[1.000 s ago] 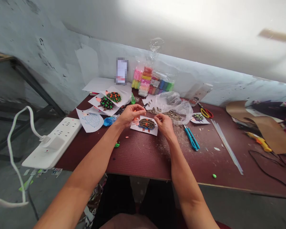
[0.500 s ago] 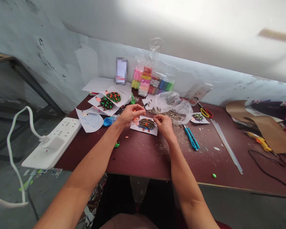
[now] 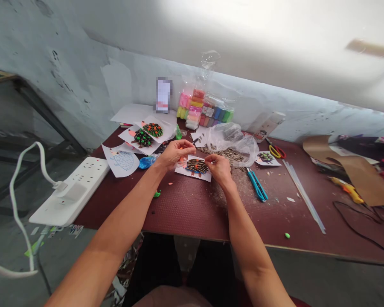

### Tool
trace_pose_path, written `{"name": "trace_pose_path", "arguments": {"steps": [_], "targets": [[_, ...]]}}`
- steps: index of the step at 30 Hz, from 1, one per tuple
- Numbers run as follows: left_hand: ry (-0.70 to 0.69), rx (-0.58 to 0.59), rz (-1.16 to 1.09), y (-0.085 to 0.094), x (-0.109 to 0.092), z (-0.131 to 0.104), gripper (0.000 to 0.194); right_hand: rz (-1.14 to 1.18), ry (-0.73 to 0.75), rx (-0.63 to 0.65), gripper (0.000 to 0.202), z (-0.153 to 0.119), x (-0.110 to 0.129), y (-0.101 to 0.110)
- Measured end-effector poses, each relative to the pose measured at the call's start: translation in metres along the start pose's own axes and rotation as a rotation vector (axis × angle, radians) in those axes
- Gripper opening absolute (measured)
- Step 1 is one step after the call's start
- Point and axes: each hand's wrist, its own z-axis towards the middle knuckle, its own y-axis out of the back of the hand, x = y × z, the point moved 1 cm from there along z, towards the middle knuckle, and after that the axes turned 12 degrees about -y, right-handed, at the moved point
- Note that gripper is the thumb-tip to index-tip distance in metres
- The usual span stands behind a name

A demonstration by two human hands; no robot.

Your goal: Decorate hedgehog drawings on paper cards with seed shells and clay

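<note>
A small white card (image 3: 204, 177) lies on the table with a hedgehog picture (image 3: 196, 165) on it, its spines made of dark seeds dotted with orange clay. Over the card's left end, my left hand (image 3: 176, 155) is closed, thumb and fingers pinched together; something orange-pink shows beneath it, and I cannot tell if it is held. My right hand (image 3: 219, 167) pinches at the right end of the spines, and whatever is between its fingertips is too small to make out. Behind the card, a clear plastic bag (image 3: 233, 140) stands by a pile of striped seeds (image 3: 232, 154).
Left are finished hedgehog cards (image 3: 143, 137), a blue hedgehog drawing (image 3: 122, 162), blue clay (image 3: 146, 162) and a white power strip (image 3: 70, 192). Colourful clay packs (image 3: 195, 111) stand behind. Right are a teal cutter (image 3: 257, 186), scissors (image 3: 277, 151), glue sticks (image 3: 304, 196) and a glue gun (image 3: 348, 189).
My right hand has shifted slightly left, its fingertips closer to the seed spines. My left hand and the card look unmoved.
</note>
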Motion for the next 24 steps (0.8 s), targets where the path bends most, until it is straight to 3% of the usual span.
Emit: {"name": "trace_pose_path", "arguments": {"steps": [11, 24], "targets": [[0.023, -0.017, -0.014, -0.0036, -0.0048, -0.0012, 0.023, -0.134, 0.079, -0.021, 0.015, 0.0003, -0.0028, -0.0062], [0.010, -0.020, -0.032, -0.0032, -0.0044, -0.0014, 0.024, -0.198, 0.066, -0.018, 0.024, -0.0043, 0.0022, -0.0022]]}}
